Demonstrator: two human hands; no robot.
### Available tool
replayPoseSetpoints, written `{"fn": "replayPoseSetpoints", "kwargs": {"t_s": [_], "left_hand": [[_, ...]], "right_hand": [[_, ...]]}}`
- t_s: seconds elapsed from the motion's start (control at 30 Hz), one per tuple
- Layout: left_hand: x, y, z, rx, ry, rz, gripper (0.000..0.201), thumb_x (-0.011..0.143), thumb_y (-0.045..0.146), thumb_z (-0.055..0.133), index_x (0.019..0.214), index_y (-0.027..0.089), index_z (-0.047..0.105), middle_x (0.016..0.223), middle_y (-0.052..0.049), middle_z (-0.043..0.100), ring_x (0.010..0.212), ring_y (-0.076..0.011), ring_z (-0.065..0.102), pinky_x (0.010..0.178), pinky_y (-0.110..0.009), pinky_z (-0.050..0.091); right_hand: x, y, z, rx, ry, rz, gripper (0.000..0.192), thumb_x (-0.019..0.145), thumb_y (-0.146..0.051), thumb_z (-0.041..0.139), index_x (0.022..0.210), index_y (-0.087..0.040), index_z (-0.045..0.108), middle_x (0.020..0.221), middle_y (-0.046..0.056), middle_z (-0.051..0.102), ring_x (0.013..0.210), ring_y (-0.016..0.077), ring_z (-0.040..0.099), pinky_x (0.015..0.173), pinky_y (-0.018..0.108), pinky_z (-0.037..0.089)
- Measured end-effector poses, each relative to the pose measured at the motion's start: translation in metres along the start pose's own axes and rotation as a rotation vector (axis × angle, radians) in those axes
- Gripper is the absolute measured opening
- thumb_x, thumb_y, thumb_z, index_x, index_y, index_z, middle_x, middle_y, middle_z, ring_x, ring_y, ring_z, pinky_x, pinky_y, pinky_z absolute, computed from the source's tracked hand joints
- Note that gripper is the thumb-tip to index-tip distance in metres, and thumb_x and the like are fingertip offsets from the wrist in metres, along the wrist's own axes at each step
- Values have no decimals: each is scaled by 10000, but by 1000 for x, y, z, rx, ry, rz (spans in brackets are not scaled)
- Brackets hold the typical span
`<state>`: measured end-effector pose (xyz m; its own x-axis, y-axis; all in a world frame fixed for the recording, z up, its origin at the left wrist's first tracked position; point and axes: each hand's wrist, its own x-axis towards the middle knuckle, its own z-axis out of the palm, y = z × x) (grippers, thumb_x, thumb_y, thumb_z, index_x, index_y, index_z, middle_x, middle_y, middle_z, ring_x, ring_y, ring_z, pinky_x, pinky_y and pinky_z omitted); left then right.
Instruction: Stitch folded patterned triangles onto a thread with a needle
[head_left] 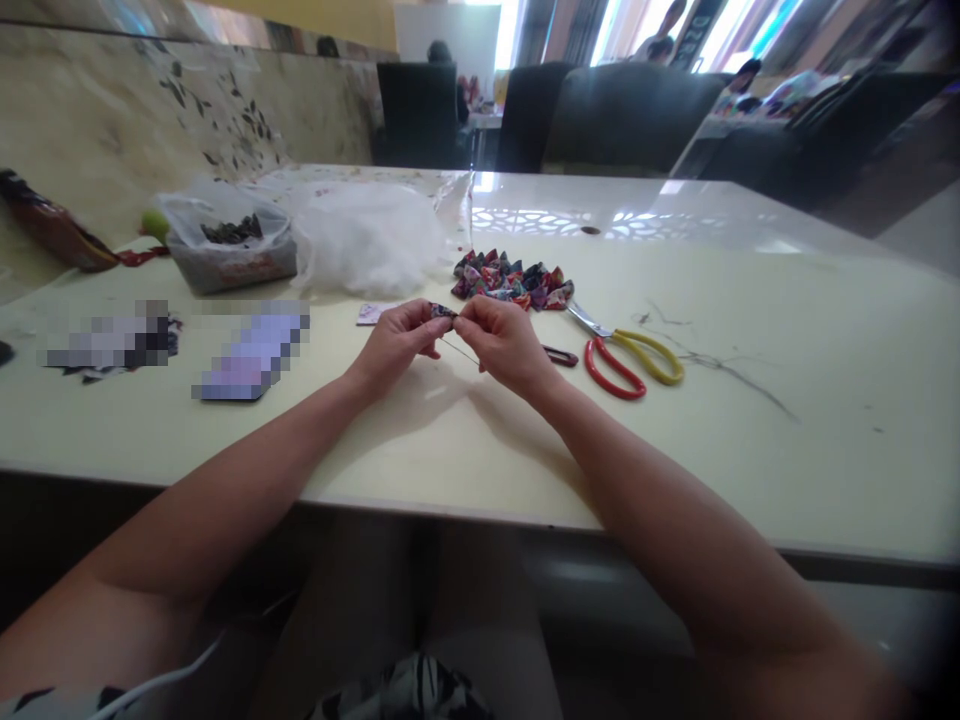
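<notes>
Both forearms reach over table edge (450, 515). Left hand (397, 343) and right hand (504, 340) fingers pinch narrow on small fabric piece (442, 312), thread taut below. Scissors (626, 355) and fabric pile (514, 280) lie beside, in reach.

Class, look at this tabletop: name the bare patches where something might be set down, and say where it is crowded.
Bare: the table right of the scissors, apart from thin threads, and the near edge under both forearms. Crowded: the far left, with a plastic bag, white stuffing and fabric pieces behind the left hand and right hand.
</notes>
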<state>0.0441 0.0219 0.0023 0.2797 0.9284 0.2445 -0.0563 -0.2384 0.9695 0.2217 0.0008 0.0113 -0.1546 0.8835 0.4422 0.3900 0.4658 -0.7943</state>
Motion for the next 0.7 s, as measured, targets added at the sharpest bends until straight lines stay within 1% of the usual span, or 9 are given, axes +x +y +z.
{"fn": "replayPoseSetpoints", "kwargs": {"t_s": [0.2,0.43,0.57,0.7], "left_hand": [[0,-1,0,4,-1,3,264,732,374,849,719,180,670,700,13,596,649,-99,556,622,-226,566],[-2,3,1,-111,-5,-98,260,720,382,872,778,184,712,715,16,588,644,-92,556,650,-232,589],[-2,3,0,-152,-1,-118,285,693,385,897,771,180,715,724,15,599,656,-90,562,662,-231,588],[-1,0,-1,-125,-25,-123,332,693,421,910,743,178,690,717,17,604,649,-90,566,673,-242,580]], "right_hand": [[0,-1,0,-8,10,-2,268,896,-291,582,670,-227,451,645,-2,494,690,149,465,578,272,365],[0,-4,-1,-16,18,4,238,861,-223,572,653,-224,455,643,-1,508,675,142,464,586,278,365],[0,-2,0,-5,22,3,238,876,-255,585,670,-225,470,643,-3,506,681,146,470,583,276,369],[0,0,0,5,32,0,211,875,-264,594,691,-225,498,646,-4,508,685,151,477,584,278,379]]}}
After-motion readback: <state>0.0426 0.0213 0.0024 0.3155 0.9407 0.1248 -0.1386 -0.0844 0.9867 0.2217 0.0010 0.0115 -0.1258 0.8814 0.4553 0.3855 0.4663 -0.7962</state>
